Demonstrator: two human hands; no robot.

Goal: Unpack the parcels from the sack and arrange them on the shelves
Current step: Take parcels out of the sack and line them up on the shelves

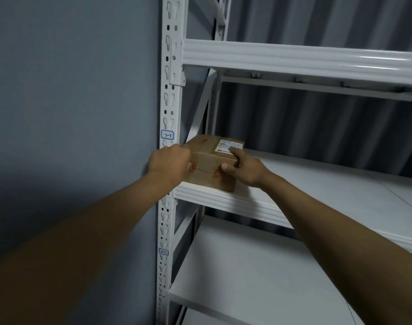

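While both hands clasp the box (left hand, right hand), it seems light and stiff; hold its side faces.

Single head-worn view, close, angled forward at white shelving.

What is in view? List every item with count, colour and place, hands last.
box: one, brown with a white label, left end of the middle shelf
shelves: three boards seen, white, metal rack
post: one, white, slotted, left front of the rack, two blue-edged tags
wall: grey, left of the rack
left hand: one, grips the box's left side
right hand: one, holds the box's right corner, fingers on the label
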